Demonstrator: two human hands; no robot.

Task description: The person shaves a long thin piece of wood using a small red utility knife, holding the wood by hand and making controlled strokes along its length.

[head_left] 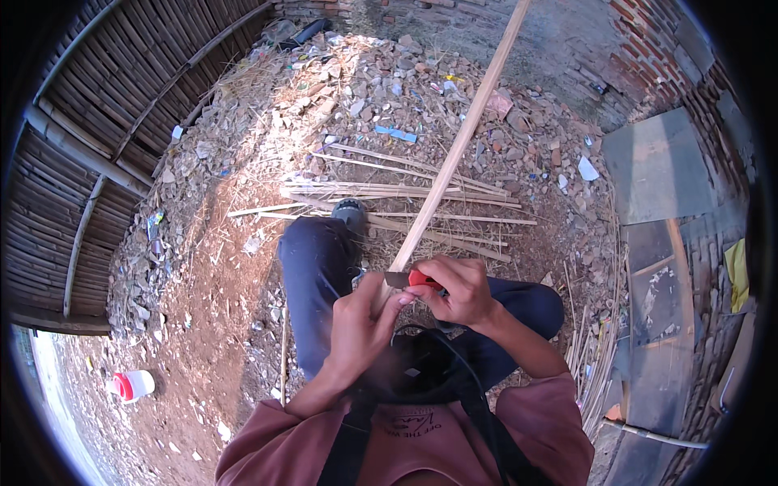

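Shirt of dull red colour, with dark straps over it, is nearest to the view. Just beyond it, the left hand grasps the lower end of a long pale strip, and the right hand is closed on a knife with a red handle. Its blade lies across the strip, between both hands. Dark trousers are bent at the knees. Further, a grey shoe rests among thinner strips, which are spread on the ground. Behind them, rubble reaches toward a brick wall.
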